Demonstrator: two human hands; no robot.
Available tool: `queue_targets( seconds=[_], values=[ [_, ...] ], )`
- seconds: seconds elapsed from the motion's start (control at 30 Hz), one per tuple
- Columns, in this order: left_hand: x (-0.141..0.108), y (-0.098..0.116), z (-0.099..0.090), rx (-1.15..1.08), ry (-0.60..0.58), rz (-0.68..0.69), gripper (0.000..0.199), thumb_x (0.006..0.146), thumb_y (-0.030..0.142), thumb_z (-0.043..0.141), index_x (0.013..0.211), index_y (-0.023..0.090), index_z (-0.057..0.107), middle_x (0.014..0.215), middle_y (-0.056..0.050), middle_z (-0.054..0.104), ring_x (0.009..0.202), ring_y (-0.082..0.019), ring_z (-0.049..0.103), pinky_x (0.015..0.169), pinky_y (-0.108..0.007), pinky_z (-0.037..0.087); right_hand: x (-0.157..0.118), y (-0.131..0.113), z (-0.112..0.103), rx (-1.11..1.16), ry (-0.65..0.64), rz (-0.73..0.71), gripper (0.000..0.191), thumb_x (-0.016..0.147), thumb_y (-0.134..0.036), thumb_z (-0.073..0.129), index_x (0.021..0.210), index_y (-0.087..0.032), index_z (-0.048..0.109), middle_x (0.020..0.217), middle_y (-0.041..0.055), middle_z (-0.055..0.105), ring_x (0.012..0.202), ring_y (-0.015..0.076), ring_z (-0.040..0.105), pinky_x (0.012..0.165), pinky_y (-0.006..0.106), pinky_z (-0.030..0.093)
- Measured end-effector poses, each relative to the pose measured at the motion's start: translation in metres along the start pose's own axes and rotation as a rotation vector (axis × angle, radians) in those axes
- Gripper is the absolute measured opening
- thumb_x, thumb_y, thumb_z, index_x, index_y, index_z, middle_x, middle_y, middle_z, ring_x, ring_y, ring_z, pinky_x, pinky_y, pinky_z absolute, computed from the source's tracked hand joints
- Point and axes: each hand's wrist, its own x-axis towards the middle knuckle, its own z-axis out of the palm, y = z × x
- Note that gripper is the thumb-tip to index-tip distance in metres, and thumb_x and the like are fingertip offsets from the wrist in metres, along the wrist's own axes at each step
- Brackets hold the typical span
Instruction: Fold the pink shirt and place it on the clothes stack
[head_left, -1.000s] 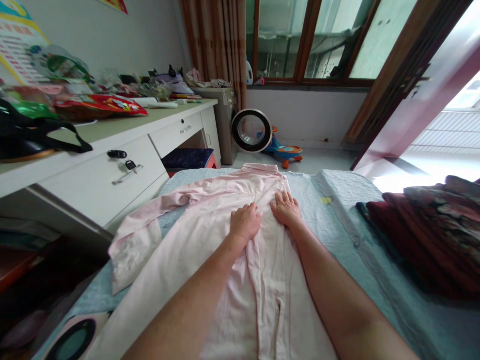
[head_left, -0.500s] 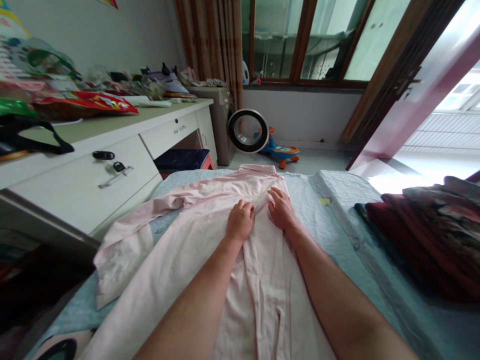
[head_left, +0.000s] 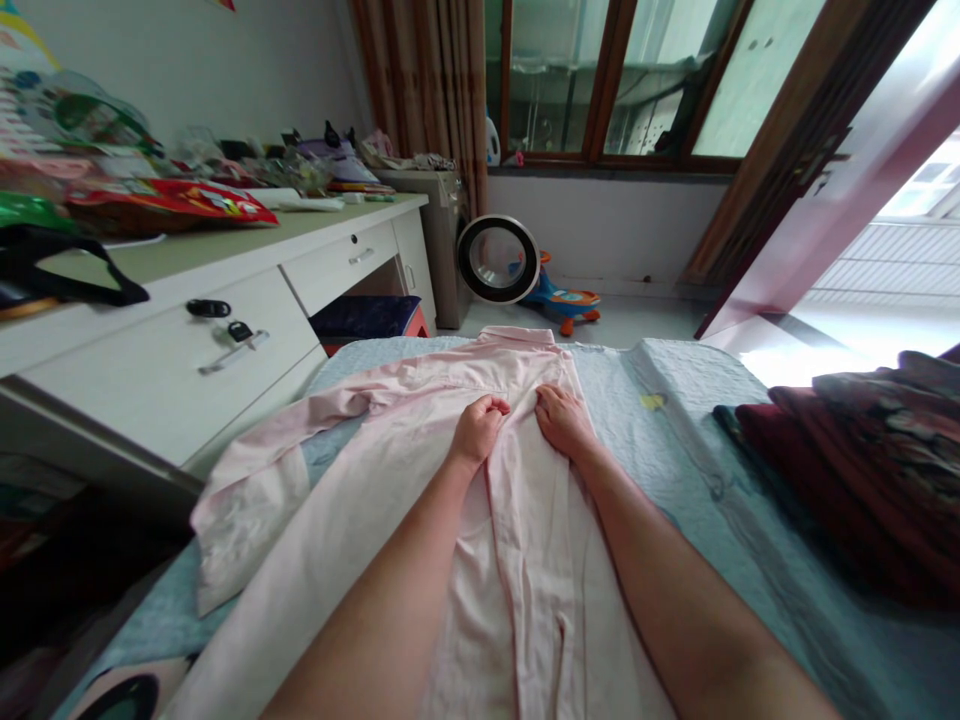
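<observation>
A pale pink shirt lies spread on the light blue bed cover, its collar at the far end and one long sleeve stretched out to the left. The part on the right is folded inward over the body. My left hand is closed, pinching the shirt's fabric near the folded edge. Just to its right, my right hand has its fingers curled down on the folded part, gripping the cloth. A crease runs between the two hands. The fingertips of the right hand are partly hidden in the fabric.
A stack of folded dark red clothes sits on the bed at the right. Along the left stands a white desk covered with packets. Beyond the bed are a washing machine with its round door open and a blue ride-on toy.
The fingers of my right hand have drawn in from a more spread pose. My left hand has shifted slightly and its fingers are curled tighter. The shirt lies almost the same.
</observation>
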Motion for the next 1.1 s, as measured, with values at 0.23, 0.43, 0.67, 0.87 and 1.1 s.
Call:
queue_targets(
  seconds=[0.23,0.43,0.67,0.87,1.1],
  values=[
    [0.003,-0.010,0.002,-0.091,-0.060,0.018,0.022,0.075,0.029,0.068,0.092,0.015,0.067,0.091,-0.005,0.070,0.078,-0.015,0.063,0.075,-0.027,0.050,0.000,-0.002,-0.002,-0.010,-0.013,0.005,0.035,0.094,-0.026,0.043,0.125,-0.018,0.057,0.138,0.0113,0.057,0.126,0.0233,0.050,0.107,0.035,0.035],
    [0.001,-0.011,0.008,0.113,0.019,0.084,0.016,0.077,0.017,0.065,0.093,0.016,0.066,0.093,-0.004,0.070,0.078,-0.014,0.064,0.078,-0.027,0.050,0.001,0.000,0.000,-0.005,0.001,-0.010,0.034,0.093,-0.025,0.044,0.123,-0.017,0.059,0.138,0.0112,0.057,0.125,0.0230,0.051,0.107,0.035,0.035],
    [-0.002,-0.002,0.006,0.353,0.041,0.137,0.008,0.078,0.019,0.068,0.085,0.019,0.064,0.090,-0.003,0.067,0.085,-0.016,0.063,0.082,-0.026,0.048,0.001,0.000,0.000,0.000,0.002,0.008,0.035,0.093,-0.025,0.045,0.124,-0.018,0.058,0.139,0.0098,0.057,0.126,0.0227,0.051,0.107,0.035,0.035],
    [-0.006,0.002,0.005,0.580,0.005,0.111,0.011,0.080,0.028,0.067,0.075,0.020,0.062,0.086,-0.003,0.063,0.078,-0.017,0.061,0.074,-0.027,0.044,0.001,0.000,0.000,-0.008,-0.008,0.009,0.036,0.093,-0.026,0.044,0.125,-0.018,0.059,0.140,0.0100,0.056,0.127,0.0227,0.050,0.108,0.036,0.036],
    [-0.006,0.001,0.007,0.578,0.041,0.146,0.013,0.084,0.030,0.062,0.075,0.022,0.056,0.076,0.000,0.063,0.073,-0.017,0.060,0.069,-0.027,0.040,0.001,0.001,0.000,0.006,0.001,0.010,0.036,0.093,-0.026,0.044,0.125,-0.017,0.059,0.140,0.0100,0.056,0.128,0.0219,0.050,0.108,0.035,0.035]
  ],
)
